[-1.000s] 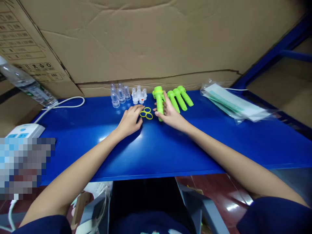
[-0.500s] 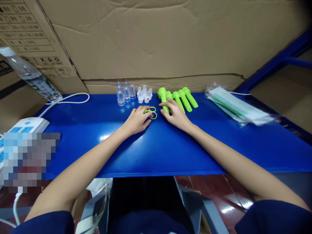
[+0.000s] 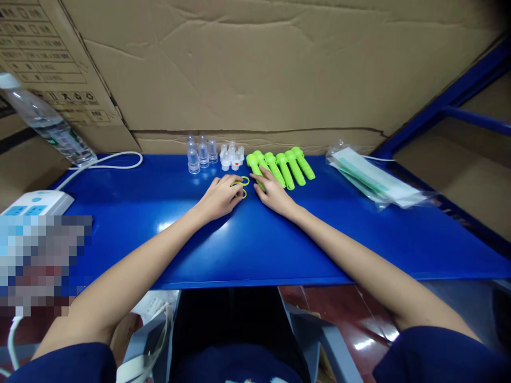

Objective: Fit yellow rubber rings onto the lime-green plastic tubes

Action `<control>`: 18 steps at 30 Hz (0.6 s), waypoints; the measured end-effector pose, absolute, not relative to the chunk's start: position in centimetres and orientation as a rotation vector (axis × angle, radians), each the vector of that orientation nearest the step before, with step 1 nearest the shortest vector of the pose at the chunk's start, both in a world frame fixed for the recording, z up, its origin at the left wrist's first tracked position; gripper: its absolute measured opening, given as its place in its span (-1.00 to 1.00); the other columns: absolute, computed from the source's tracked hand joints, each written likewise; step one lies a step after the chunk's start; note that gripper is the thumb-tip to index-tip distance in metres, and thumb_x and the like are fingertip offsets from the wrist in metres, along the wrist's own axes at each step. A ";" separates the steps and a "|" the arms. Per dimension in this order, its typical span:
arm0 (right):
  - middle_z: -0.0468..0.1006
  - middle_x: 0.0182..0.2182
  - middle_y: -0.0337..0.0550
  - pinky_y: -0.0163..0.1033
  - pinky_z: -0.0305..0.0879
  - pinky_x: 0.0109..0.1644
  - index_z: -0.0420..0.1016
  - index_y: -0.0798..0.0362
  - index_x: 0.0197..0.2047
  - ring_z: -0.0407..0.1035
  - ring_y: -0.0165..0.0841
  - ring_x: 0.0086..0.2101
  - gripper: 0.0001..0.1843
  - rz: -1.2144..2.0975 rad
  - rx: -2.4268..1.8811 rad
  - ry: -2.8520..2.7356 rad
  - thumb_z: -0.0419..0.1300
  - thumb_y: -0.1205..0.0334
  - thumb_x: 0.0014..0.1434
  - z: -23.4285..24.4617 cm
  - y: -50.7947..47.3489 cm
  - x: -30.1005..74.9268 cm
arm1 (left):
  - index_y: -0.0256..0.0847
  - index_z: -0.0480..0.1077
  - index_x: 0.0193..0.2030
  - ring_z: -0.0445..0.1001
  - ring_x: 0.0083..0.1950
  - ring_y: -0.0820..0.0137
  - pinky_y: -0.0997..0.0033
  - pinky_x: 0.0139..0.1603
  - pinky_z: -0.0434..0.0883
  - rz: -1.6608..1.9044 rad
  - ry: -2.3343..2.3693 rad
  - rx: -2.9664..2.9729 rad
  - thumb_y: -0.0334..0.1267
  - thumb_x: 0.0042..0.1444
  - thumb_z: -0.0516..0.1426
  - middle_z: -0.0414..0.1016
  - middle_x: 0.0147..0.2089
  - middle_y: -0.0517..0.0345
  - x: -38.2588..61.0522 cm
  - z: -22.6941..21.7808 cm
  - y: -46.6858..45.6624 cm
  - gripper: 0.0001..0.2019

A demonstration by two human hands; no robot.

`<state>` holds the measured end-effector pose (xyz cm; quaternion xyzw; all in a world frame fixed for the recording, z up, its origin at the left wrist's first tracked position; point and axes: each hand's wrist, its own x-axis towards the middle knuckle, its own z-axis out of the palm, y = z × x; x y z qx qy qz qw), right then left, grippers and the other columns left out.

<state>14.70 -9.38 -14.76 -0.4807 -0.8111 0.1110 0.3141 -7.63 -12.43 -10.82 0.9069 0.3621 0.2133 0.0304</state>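
— Where are your hands right now?

— Both are flat on the blue table (image 3: pixel 255 250), centre frame. My left hand (image 3: pixel 219 198) lies loosely curled, fingertips touching the yellow rings (image 3: pixel 241 184). My right hand (image 3: pixel 272 194) is spread, fingertips on the nearest of the green handles (image 3: pixel 279 167).

— And behind them?

— Clear caps (image 3: pixel 213 152) stand just above the rings, near the cardboard wall (image 3: pixel 255 69).
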 end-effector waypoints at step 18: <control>0.46 0.04 0.13 0.05 0.45 0.02 0.51 0.08 0.11 0.46 -0.12 -0.14 -0.54 0.175 -1.158 -2.428 0.20 0.25 0.13 -10.2 -11.1 18.0 | -0.23 0.41 -0.14 0.47 0.10 0.18 0.21 -0.01 0.30 0.754 1.219 2.792 -0.36 0.35 0.07 0.55 0.07 -0.05 -7.4 -9.3 -12.7 -0.90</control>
